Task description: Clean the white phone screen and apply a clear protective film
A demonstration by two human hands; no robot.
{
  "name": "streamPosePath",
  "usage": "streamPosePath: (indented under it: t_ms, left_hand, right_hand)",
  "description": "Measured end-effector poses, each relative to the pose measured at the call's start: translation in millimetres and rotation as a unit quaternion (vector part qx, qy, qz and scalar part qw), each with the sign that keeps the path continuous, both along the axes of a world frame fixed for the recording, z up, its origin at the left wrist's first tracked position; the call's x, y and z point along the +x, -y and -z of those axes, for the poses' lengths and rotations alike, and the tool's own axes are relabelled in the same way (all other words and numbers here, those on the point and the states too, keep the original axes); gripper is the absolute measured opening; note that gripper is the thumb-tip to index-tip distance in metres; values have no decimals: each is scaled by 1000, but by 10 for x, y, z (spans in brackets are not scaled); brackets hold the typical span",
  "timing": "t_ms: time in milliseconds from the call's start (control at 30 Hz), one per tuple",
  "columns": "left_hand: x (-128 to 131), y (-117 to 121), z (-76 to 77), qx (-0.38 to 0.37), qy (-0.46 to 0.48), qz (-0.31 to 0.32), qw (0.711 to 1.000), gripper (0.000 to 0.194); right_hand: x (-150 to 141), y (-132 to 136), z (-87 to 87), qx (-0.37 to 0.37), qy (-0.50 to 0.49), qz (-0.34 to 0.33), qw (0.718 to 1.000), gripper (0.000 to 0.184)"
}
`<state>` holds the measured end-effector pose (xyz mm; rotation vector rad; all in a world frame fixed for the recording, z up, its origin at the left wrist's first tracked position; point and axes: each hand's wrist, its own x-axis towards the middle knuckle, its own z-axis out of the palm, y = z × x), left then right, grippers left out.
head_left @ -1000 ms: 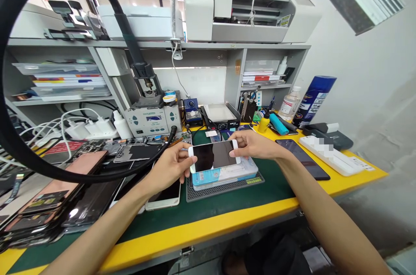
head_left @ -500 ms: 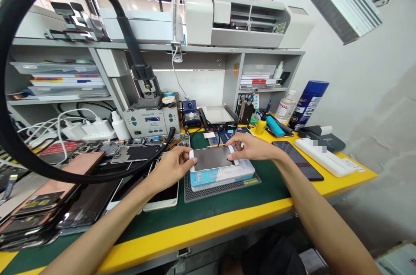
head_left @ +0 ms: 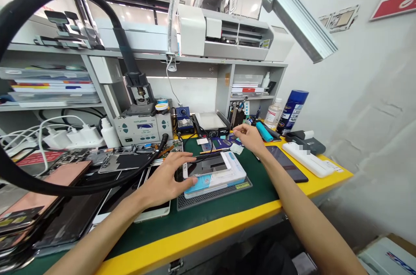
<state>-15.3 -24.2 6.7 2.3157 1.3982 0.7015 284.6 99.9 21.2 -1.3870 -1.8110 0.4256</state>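
Observation:
A white-framed smartphone (head_left: 211, 165) lies screen up, slightly tilted, on a blue and white box (head_left: 224, 179). My left hand (head_left: 169, 175) spans its left end, thumb at the near edge and fingers over the far edge. Under the box is a grey perforated mat (head_left: 211, 197). Away from the phone, my right hand (head_left: 250, 138) reaches over the bench beside the flat black-framed heating plate (head_left: 211, 125). Its fingers are loosely bent and slightly apart, with nothing visible in them. Small cards (head_left: 236, 148) lie just left of this hand.
Several phones and panels (head_left: 73, 205) crowd the left side. A black hose (head_left: 97, 189) loops in front of the hot-air station (head_left: 143, 129). At right stand a clear bottle (head_left: 273, 112) and blue spray can (head_left: 292, 112), near a dark tablet (head_left: 287, 163) and white case (head_left: 307, 160).
My right hand has let go of the smartphone's right end and moved back and right. My left hand stays at its left end, fingers more spread. The head view has shifted.

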Motion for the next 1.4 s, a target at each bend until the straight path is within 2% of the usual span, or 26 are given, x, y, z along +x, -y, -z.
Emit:
streamPosePath:
  t_ms: [167,367,467,567,633,733,867,967,1067,1233,1400]
  left_hand:
    - [16,6,3,21,-25,-5,999,50]
    - [19,46,-83,16,-42,-8,999,52]
    - [19,51,-89,0,-43,-7,999,55]
    - [11,32,-51,2,-38,-6,999,55]
    - [1,13,-16,12,-35,-6,999,55]
    - [-20,-9,25,26,-29,-6,999,56]
    - [-58,-22,30,32,-26,-8,999,54]
    - [-78,-32,15,37,-18,-4,999,51]
    - [-83,-44,-1,34,-16,0,999,50]
    - [-87,-55,-21,28,-24,6,999,46]
    - [-106,-48,-41,17,-28,0,999,48]
  right_hand:
    - [104,-155,146,-39,82,16,996,16]
    - [220,-212,256,-122,173,22,977,15]
    - [219,-214,268,-145,178,15,973,19]
    - [199,-188,222,-132,139,-1,982,21]
    - [189,-147,160,-122,94,-28,988,23]
    - [165,-44,47,-134,24,-112,984,28]
    - [84,107,-63,-186,-5,-237,954,42]
    - [23,174,-101,-218,-8,-290,932,44]
    - [-13,202,-111,-211,-9,-303,929,44]
    - [-96,233,-77,-154,59,-303,939,38]
    - [-118,248,-76,-130,71,-273,951,32]
